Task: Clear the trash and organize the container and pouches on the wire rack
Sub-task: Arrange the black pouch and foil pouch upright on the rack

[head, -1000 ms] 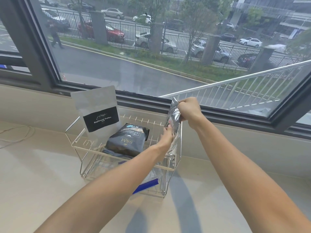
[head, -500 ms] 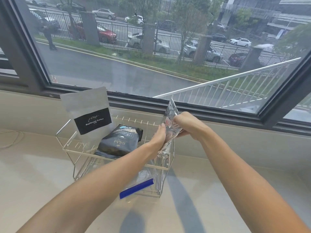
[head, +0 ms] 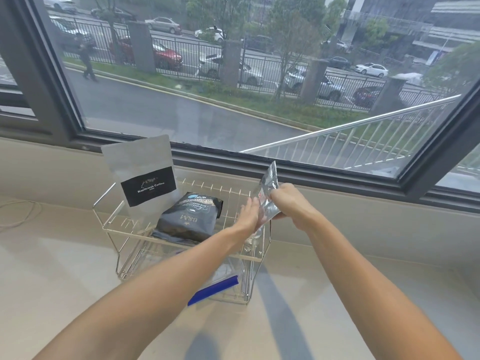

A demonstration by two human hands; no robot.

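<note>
A two-tier wire rack [head: 118,216] stands on the pale counter by the window. On its upper shelf a white coffee pouch [head: 141,175] with a black label stands upright at the left, and a black B&M coffee bag [head: 191,218] lies flat in the middle. Over the rack's right end I hold a crinkled silver foil pouch [head: 268,187] upright. My right hand [head: 289,201] grips its middle from the right and my left hand [head: 250,214] presses flat against its lower left side. A clear bag with a blue zip strip [head: 213,289] lies on the lower shelf.
The counter [head: 65,281] runs wide to the left, front and right of the rack. A low wall and a dark window frame [head: 324,178] rise just behind it. A thin white cable [head: 23,211] curls on the counter at the far left.
My right hand has slid down from the silver pouch's top to its middle, and the pouch's top now sticks up free. My left hand stays against its lower part.
</note>
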